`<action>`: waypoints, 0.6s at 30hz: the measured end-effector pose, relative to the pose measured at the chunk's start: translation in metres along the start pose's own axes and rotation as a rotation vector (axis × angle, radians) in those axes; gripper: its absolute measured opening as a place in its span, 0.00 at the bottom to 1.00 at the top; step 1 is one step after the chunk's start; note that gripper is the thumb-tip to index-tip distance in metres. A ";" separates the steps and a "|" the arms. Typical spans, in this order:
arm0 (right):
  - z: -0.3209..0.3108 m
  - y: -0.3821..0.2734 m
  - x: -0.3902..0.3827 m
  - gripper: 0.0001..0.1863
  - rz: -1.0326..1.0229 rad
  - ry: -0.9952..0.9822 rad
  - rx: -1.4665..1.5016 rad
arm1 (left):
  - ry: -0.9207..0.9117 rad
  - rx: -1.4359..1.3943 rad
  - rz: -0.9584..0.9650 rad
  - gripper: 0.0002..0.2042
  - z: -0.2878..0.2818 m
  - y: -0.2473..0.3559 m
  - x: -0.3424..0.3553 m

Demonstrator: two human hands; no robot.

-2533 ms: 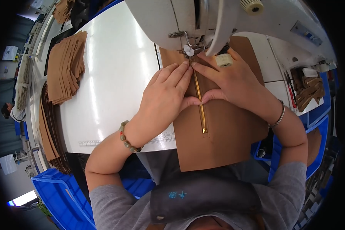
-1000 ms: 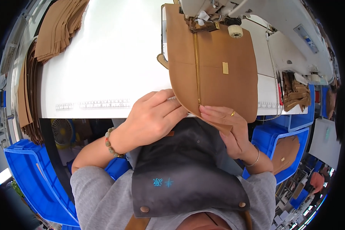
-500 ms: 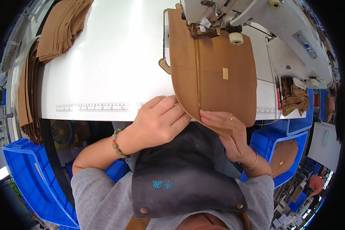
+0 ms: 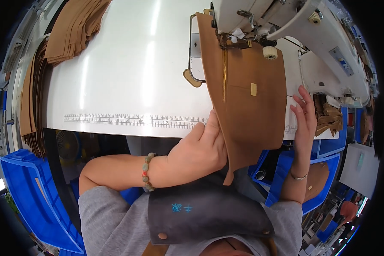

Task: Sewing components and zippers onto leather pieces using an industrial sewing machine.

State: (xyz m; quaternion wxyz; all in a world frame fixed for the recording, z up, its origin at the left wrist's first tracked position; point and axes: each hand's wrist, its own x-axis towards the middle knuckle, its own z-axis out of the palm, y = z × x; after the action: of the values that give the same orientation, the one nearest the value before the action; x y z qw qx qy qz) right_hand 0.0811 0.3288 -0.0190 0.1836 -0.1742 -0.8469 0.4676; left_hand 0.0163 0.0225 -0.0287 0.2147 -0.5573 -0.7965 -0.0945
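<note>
A brown leather panel (image 4: pixel 262 117) with a metal zipper (image 4: pixel 225 79) running along it and a small pale tape piece (image 4: pixel 253 89) lies with its far end under the head of a white sewing machine (image 4: pixel 341 47). My left hand (image 4: pixel 202 149) grips the panel's left edge near the front of the table, its fingertips partly hidden behind the leather. The near corner of the panel hangs over the table edge, bent downward. To the right of the panel, apart from it, my right hand (image 4: pixel 304 121) is raised with fingers spread and nothing in them.
Stacks of brown pieces (image 4: pixel 74 32) lie at the far left, with more draped over the left edge (image 4: pixel 32 98). Other brown pieces (image 4: pixel 328 115) sit at the right. Blue bins (image 4: pixel 38 196) stand on both sides below the white table (image 4: pixel 115 85), which has a printed ruler along its front.
My right hand has let go of the panel's near edge and moved right and up. My left hand has shifted right and nearer. The near corner now hangs lower.
</note>
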 end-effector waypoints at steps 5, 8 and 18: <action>-0.036 0.022 0.014 0.22 0.358 -0.414 0.738 | -0.002 0.143 0.004 0.09 0.006 0.006 -0.001; -0.022 0.023 -0.016 0.19 0.415 -0.455 0.738 | -0.016 0.122 -0.008 0.09 0.004 0.007 -0.002; 0.045 -0.014 -0.011 0.18 0.037 -0.444 0.424 | 0.007 0.028 -0.011 0.10 0.003 0.002 -0.001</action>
State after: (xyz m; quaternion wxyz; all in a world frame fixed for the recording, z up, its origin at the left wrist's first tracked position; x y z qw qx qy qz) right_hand 0.0671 0.2838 -0.0307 0.0177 -0.0408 -0.7468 0.6636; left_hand 0.0181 0.0238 -0.0323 0.2247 -0.5494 -0.8002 -0.0862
